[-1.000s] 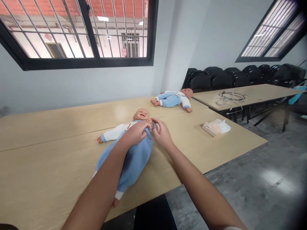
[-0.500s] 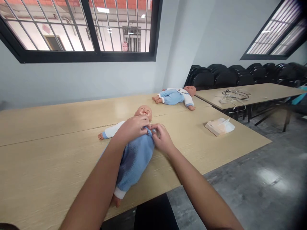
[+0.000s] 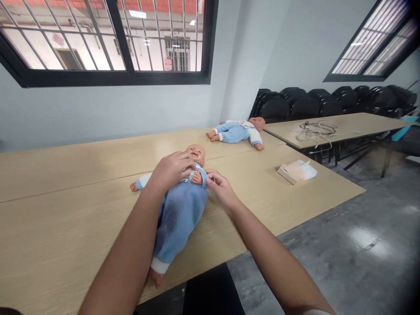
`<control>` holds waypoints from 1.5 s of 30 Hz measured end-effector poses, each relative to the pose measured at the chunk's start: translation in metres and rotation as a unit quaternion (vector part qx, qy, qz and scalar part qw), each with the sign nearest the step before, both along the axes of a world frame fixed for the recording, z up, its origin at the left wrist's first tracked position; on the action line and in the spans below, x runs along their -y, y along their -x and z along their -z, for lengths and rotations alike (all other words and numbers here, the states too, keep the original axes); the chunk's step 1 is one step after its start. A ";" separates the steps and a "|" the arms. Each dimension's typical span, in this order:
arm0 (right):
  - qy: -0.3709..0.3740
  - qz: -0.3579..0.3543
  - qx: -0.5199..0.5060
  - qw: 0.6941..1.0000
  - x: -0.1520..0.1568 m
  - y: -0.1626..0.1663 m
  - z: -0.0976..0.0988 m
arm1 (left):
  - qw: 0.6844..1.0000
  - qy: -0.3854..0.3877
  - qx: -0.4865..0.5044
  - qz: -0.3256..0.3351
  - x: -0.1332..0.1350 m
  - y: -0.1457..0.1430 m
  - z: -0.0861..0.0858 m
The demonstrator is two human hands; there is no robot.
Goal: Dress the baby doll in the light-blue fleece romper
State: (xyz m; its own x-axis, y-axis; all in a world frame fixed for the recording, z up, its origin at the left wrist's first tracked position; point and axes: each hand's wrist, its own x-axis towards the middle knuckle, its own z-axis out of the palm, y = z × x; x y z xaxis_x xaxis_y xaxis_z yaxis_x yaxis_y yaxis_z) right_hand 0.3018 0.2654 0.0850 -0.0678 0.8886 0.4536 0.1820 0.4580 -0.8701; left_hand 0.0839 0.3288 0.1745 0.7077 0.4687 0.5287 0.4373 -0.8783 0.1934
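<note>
A baby doll (image 3: 182, 214) lies on its back on the table, dressed in blue trousers and a white top with blue cuffs. My left hand (image 3: 173, 169) hovers over or rests on its chest, fingers loosely bent, with nothing visible in them. At the doll's other side, my right hand (image 3: 221, 188) pinches the blue sleeve cuff (image 3: 204, 178) between thumb and fingers. The doll's small hand (image 3: 197, 177) sticks out of that cuff, between my two hands. Part of the doll's chest is hidden by my left hand and forearm.
A second doll (image 3: 234, 132) in similar clothes lies farther back on the table (image 3: 82, 227). A tissue box (image 3: 292, 173) sits toward the right. Coiled cables (image 3: 316, 129) lie on another table behind, near stacked black folding chairs (image 3: 302, 105).
The doll's small hand now shows out of the cuff. My left hand has drawn off to the left, away from the cuff, while my right hand keeps its pinch.
</note>
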 end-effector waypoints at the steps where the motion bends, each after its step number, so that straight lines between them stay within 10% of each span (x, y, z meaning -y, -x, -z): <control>1: 0.016 -0.009 -0.024 1.000 0.000 -0.001 0.000 | 1.000 0.022 0.002 0.003 0.000 0.001 0.000; 7: 0.050 -0.012 -0.100 0.994 -0.001 0.000 0.000 | 0.985 0.164 -0.048 -0.012 0.010 -0.008 0.005; 25: 0.200 0.046 -0.226 0.952 -0.029 -0.030 0.024 | 0.988 0.148 -0.026 0.018 0.035 -0.008 -0.021; 32: 0.242 0.006 -0.254 0.936 -0.035 -0.030 0.023 | 0.978 0.180 0.094 0.057 0.053 0.005 -0.044; 45: 0.314 -0.179 -0.269 0.893 -0.017 -0.041 0.024 | 0.903 0.168 0.377 -0.117 0.020 0.010 -0.028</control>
